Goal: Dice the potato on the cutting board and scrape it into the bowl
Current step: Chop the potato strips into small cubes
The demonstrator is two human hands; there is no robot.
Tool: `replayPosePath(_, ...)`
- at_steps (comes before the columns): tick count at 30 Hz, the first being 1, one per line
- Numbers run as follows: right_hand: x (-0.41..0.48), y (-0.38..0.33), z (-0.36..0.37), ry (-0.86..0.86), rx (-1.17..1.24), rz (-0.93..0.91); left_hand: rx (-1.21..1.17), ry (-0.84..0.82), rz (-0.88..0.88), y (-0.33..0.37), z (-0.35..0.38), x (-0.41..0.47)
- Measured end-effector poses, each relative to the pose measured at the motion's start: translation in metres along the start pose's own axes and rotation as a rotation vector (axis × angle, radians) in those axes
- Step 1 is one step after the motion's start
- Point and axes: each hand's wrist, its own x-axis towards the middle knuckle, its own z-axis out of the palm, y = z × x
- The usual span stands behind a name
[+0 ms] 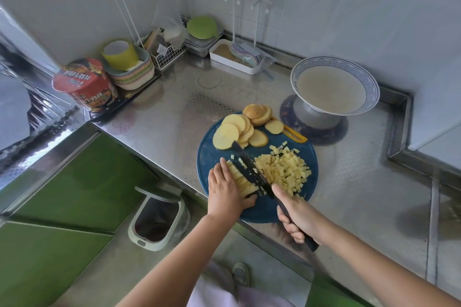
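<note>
Forearms, two, bare, enter from the lower edge.

Right hand (299,217): clenched round the handle of a black knife (252,172), forefinger stretched along the spine. The blade lies slantwise across the board, edge down in the strips.

Left hand (224,189): fingers laid fairly straight on the strips, pressing them flat; thumb at their near end.

Board (262,209): round, blue, with an orange handle at the far right. Its near rim lies at the front edge of the steel counter (361,169).

Potato, all on the board, in three lots:
- strips (243,182), pale yellow, stacked under the left hand, left of the blade;
- dice (284,169), small cubes heaped right of the blade, a few strays toward the handle;
- slices (237,132), round, skin-edged, overlapping along the far rim.

Bowl (314,114): footed, blue-patterned rim, holding cloudy liquid, on a dark mat (331,132) behind and right of the board; near it, apart.

Open room: bare steel right of the board as far as a raised step, and behind it to the left.

Left wall: noodle cup (84,85) and stacked plates (134,75).

Bin (157,217): on the floor below the counter edge, lid up.
</note>
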Motion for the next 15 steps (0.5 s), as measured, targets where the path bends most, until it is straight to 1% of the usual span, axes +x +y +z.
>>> replayPosePath(5,-0.006,-0.004,0.010,-0.007,-0.071,-0.037,-0.045,-0.035,0.031,-0.004,-0.005,-0.002)
replayPosePath(11,-0.011,-0.001,0.019,0.065,-0.136,-0.090,-0.028,-0.032,0.056,-0.011,-0.005,-0.006)
replayPosePath(12,-0.011,-0.001,0.021,0.084,-0.171,-0.104,-0.028,-0.023,0.056,-0.011,-0.003,-0.007)
replayPosePath(15,-0.010,0.001,0.023,0.131,-0.291,-0.149,0.044,0.097,0.090,-0.015,0.007,-0.003)
